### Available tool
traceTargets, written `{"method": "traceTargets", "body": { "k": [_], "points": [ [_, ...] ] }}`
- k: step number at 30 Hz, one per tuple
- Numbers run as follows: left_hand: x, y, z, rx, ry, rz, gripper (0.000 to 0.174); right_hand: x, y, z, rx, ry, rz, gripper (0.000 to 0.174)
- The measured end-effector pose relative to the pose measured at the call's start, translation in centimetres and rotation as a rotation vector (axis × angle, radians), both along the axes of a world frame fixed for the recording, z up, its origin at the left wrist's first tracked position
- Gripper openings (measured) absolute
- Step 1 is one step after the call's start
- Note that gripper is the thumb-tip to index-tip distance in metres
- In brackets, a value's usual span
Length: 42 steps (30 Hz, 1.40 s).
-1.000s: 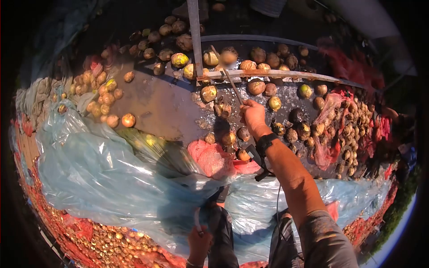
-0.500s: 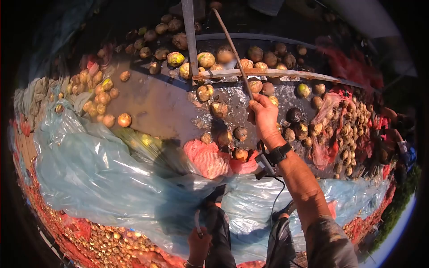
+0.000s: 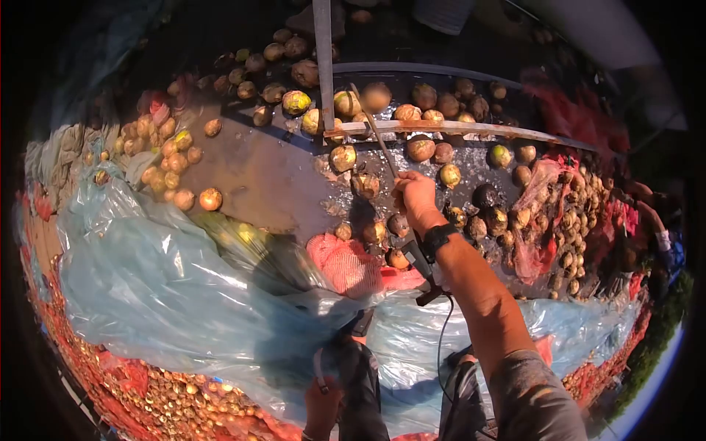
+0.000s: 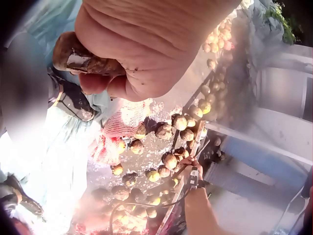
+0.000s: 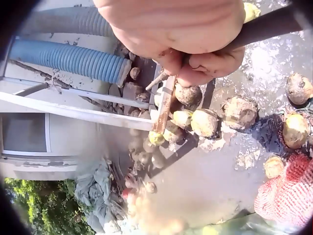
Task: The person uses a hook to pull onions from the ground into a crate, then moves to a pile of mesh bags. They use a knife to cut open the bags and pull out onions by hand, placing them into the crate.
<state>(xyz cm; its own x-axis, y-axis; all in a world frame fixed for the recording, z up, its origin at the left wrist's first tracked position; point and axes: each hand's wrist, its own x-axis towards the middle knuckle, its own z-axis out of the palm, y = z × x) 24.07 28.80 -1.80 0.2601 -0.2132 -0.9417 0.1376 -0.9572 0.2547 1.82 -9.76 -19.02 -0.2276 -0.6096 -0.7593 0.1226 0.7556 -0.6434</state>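
Note:
My right hand [image 3: 416, 192] grips a thin dark stick [image 3: 379, 136] that slants up and left across the rusty metal rail [image 3: 456, 126], its far part over the onions there. In the right wrist view the fingers of the right hand [image 5: 183, 58] curl round the stick [image 5: 269, 29]. Low in the head view, my left hand [image 3: 323, 403] holds a short handle with a curved, pale piece above it, beside the leg. The left wrist view shows that hand [image 4: 142, 54] curled round the brown handle [image 4: 73, 56]. Muddy onions [image 3: 365, 185] lie below the rail.
Blue plastic sheeting [image 3: 169, 272] covers the ground before the feet. Red mesh bags [image 3: 346, 268] lie at its edge, and more onions [image 3: 209, 198] sit by muddy water at left. An upright metal post [image 3: 323, 59] meets the rail. Another person's arm [image 3: 651, 220] shows at far right.
The right hand and stick moved up and right with the tip reaching farther beyond the rail, then came back down and left. The left hand stays low, keeping its hold.

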Motion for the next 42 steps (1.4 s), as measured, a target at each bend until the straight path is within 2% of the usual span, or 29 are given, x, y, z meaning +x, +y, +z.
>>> {"method": "traceTargets", "body": {
  "k": [2, 3, 6, 10, 16, 20, 25, 26, 28, 29, 30, 34, 36, 42],
  "points": [
    [0.0, 0.1, 0.3, 0.001, -0.010, -0.012, 0.029, -0.9, 1.0, 1.4, 0.003, -0.210, -0.157, 0.017],
    [-0.1, -0.7, 1.1, 0.044, -0.008, 0.001, 0.029, -1.7, 1.4, 3.0, 0.001, -0.289, -0.137, 0.026],
    [0.1, -0.2, 1.1, 0.081, -0.053, 0.011, 0.029, -4.3, 3.7, 5.3, -0.034, -0.429, -0.213, 0.023],
    [1.5, -0.1, 1.4, 0.086, -0.176, -0.033, 0.030, -9.0, 8.7, 9.6, -0.074, -0.493, -0.280, 0.023],
    [4.6, 1.5, 2.7, 0.094, -0.324, -0.259, 0.033, -18.5, 18.5, 15.7, -0.014, -0.353, -0.361, 0.019],
    [7.1, 5.6, 3.5, 0.130, -0.407, -0.359, 0.033, -24.2, 24.6, 20.2, 0.077, -0.183, -0.403, 0.017],
    [8.6, 7.1, 5.3, 0.130, -0.446, -0.376, 0.029, -30.9, 33.5, 25.0, 0.078, -0.110, -0.520, 0.015],
    [8.5, 6.7, 6.1, 0.113, -0.448, -0.404, 0.029, -32.2, 35.3, 26.1, 0.102, -0.105, -0.563, 0.014],
    [7.2, 4.5, 6.9, 0.073, -0.523, -0.604, 0.028, -34.5, 38.6, 27.6, 0.103, -0.057, -0.644, 0.017],
    [7.3, 3.2, 6.9, 0.096, -0.482, -0.582, 0.027, -35.6, 40.4, 28.9, 0.089, -0.065, -0.679, 0.018],
    [6.9, 1.1, 7.0, 0.086, -0.473, -0.648, 0.027, -36.3, 43.4, 30.7, 0.090, -0.062, -0.748, 0.020],
    [0.3, -8.0, 7.9, -0.042, -0.444, -0.987, 0.027, -38.4, 53.4, 35.5, -0.063, -0.031, -0.930, 0.023],
    [-4.4, -11.9, 8.9, -0.115, -0.434, -1.126, 0.027, -38.7, 57.5, 39.0, -0.097, 0.005, -1.097, 0.025],
    [-21.0, -19.2, 12.5, -0.307, -0.362, -1.538, 0.027, -36.5, 71.3, 49.1, -0.300, 0.183, -1.542, 0.023]
  ]
}}
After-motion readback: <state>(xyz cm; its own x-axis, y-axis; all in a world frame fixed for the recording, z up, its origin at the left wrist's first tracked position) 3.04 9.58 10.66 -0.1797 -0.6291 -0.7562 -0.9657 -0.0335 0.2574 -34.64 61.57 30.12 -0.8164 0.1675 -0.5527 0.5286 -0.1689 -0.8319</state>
